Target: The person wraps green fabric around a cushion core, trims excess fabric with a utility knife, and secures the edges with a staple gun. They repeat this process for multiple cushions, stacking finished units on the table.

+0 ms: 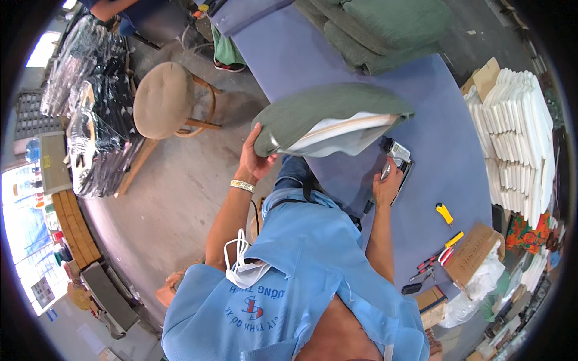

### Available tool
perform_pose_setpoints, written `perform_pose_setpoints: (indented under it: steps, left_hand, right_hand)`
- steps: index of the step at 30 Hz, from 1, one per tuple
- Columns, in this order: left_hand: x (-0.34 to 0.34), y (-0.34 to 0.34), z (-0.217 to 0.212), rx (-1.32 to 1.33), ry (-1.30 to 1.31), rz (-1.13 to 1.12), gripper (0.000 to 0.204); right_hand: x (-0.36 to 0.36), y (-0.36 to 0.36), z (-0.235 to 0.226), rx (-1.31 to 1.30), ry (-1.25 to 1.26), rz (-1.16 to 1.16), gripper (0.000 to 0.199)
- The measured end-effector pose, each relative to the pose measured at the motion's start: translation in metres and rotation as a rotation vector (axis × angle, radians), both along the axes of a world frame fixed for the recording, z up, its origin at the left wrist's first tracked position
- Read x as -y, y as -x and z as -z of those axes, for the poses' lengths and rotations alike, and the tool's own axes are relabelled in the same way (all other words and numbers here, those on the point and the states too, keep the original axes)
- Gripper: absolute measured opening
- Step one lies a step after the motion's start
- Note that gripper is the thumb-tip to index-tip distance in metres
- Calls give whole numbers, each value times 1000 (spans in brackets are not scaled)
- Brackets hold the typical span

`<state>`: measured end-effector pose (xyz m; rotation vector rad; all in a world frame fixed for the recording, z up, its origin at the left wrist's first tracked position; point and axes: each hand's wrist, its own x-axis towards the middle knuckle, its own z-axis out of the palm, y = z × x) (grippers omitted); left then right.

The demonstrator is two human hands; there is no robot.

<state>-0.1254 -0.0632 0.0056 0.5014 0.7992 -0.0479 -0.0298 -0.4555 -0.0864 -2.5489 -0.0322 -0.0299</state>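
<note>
A green fabric-covered seat pad is tilted up over the table, its white underside and a thin wooden-looking edge facing me. My left hand grips its left end, thumb on the green cover and fingers beneath. To the right of the pad, my right hand is wrapped around the handle of a silver and black staple gun. The gun's head is close to the pad's lower right side, apart from it as far as I can see. A dark hose fitting runs from the handle toward me.
The blue-grey table carries stacked green pads at the far side. A yellow cutter, hand tools and a cardboard box lie at right, near stacked white pads. At left stand a round stool and plastic-wrapped stacks. Another person is at far left.
</note>
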Motion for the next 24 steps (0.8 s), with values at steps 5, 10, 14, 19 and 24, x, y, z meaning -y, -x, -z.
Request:
perform_pose_setpoints:
  steps: [5, 10, 14, 19, 24]
  left_hand:
    - [57, -24, -7, 79, 133, -49, 49]
    - [78, -28, -15, 50, 184, -105, 49]
    - [82, -30, -11, 34, 252, -105, 50]
    - [84, -34, -4, 77, 459, -167, 51]
    - [83, -38, -4, 32, 506, -268, 49]
  right_hand:
    - [63, 39, -2, 28, 81, 82, 55]
    - [14, 18, -103, 193, -75, 26, 34]
    - [-101, -7, -199, 323, -263, -422, 29]
    - [-158, -17, -204, 60, -186, -693, 22]
    - [-165, -5, -157, 232, -275, -827, 17]
